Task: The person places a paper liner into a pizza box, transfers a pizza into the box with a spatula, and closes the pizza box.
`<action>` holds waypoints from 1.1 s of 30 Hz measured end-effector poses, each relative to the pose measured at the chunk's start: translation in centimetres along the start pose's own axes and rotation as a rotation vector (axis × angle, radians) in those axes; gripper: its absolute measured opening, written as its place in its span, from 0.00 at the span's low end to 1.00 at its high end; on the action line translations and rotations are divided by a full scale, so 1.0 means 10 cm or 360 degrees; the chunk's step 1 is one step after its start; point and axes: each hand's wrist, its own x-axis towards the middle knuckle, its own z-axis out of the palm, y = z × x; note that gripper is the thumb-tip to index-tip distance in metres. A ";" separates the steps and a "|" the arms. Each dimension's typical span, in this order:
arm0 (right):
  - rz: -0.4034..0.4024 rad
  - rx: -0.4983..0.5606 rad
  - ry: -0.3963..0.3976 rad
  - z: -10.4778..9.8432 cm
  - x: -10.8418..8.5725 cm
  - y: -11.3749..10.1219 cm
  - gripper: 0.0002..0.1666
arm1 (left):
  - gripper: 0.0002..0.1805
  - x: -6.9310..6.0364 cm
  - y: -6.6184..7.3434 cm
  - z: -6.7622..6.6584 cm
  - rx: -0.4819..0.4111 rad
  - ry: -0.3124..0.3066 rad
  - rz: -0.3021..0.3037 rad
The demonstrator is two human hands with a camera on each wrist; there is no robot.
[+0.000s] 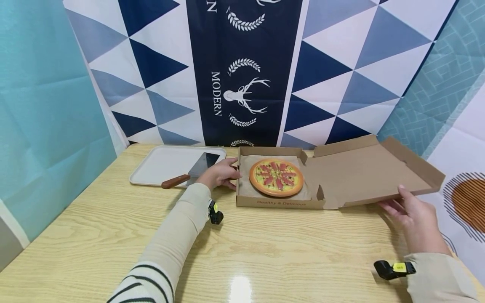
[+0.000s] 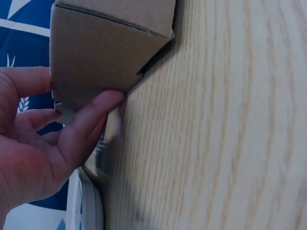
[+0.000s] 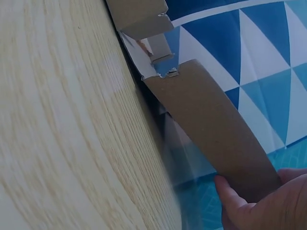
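An opened cardboard pizza box lies on the table with a pizza on paper inside it. My left hand grips the box's left side, the fingers about its side wall in the left wrist view. On the right, the box lid is folded out and its outer end is raised off the table. My right hand holds the lid's near edge, thumb above and fingers beneath. In the right wrist view that hand pinches the lid's side flap.
A white tray stands left of the box. Across it lies a broad metal blade with a wooden handle, its handle over the tray's front edge. A patterned cloth hangs behind the wooden table.
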 end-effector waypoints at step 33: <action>-0.0637 -0.0681 -0.0160 0.39 -0.19 0.14 0.22 | 0.46 -0.19 -0.05 0.13 -0.0068 0.0029 0.0051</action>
